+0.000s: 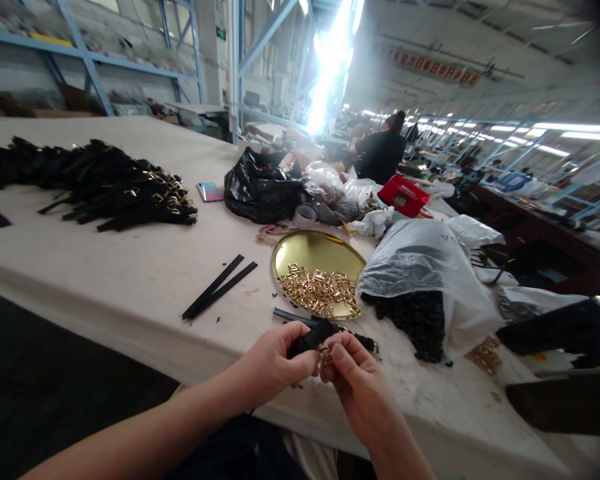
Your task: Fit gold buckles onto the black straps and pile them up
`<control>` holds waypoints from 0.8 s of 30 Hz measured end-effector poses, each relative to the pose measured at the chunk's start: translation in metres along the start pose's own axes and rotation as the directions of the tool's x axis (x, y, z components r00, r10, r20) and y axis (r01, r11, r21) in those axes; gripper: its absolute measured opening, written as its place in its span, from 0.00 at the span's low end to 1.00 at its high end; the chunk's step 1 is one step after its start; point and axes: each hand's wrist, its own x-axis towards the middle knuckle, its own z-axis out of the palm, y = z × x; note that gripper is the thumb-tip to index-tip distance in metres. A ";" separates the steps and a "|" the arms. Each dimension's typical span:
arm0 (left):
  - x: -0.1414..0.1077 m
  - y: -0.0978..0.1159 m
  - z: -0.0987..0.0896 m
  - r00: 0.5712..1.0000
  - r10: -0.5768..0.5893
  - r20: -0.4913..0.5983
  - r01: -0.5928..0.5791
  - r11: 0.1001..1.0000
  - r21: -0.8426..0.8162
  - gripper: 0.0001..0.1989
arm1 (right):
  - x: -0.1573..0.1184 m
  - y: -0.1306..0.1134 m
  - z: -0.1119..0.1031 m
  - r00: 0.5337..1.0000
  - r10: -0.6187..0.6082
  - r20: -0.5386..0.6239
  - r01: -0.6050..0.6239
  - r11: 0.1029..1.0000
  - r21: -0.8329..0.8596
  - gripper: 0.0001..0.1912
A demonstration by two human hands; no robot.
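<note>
Near the table's front edge, my left hand (279, 363) is closed on a black strap (313, 337). My right hand (354, 373) touches it from the right, its thumb and fingers pinched on a small gold buckle (324, 357) at the strap's end. Just beyond my hands, a round gold tray (305, 248) holds a heap of small gold buckles (320, 288). Between tray and hands lie a dark rod-like tool (293, 316) and another black piece with gold metal (365, 342), partly hidden. Two flat black strips (220, 288) lie left of the tray.
A long pile of black straps with gold buckles (125, 190) covers the table's left. A phone (209, 192) and a black plastic bag (260, 187) lie at the back. Right of the tray, a translucent bag (420, 257) spills black pieces. Farther back is a person in black (381, 152).
</note>
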 end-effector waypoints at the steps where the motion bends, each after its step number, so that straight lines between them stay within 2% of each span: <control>1: -0.001 -0.001 0.000 0.999 0.038 -0.012 -0.037 0.998 0.049 0.03 | 0.000 0.001 0.000 1.000 0.024 0.001 -0.024 0.999 0.026 0.08; 4: -0.002 -0.004 -0.005 0.992 0.124 -0.016 -0.120 0.978 0.173 0.07 | 0.002 0.004 -0.003 0.992 0.123 0.000 -0.122 0.987 0.108 0.09; 6: -0.002 -0.008 -0.010 0.987 0.155 -0.034 -0.141 0.954 0.263 0.10 | 0.004 0.005 -0.006 0.989 0.137 -0.054 -0.129 0.983 0.131 0.09; 8: -0.002 -0.011 -0.014 0.989 0.145 -0.038 -0.122 0.924 0.362 0.11 | 0.006 0.006 -0.009 0.988 0.076 -0.135 -0.063 0.993 0.101 0.09; 10: -0.001 -0.014 -0.017 0.994 0.111 0.008 -0.104 0.892 0.440 0.12 | 0.009 0.007 -0.011 0.983 -0.010 -0.184 0.017 0.999 0.035 0.09; 12: 0.002 -0.017 -0.018 0.994 0.086 0.072 -0.110 0.867 0.486 0.13 | 0.012 0.011 -0.011 0.978 -0.074 -0.197 0.068 0.997 -0.035 0.09; 15: 0.009 -0.021 -0.018 0.992 0.077 0.105 -0.120 0.845 0.521 0.13 | 0.017 0.017 -0.012 0.974 -0.100 -0.202 0.084 0.993 -0.089 0.09; 24: 0.027 -0.023 -0.027 0.979 -0.018 0.205 -0.096 0.841 0.533 0.11 | 0.028 0.026 -0.023 0.965 0.103 -0.240 -0.070 0.987 0.141 0.10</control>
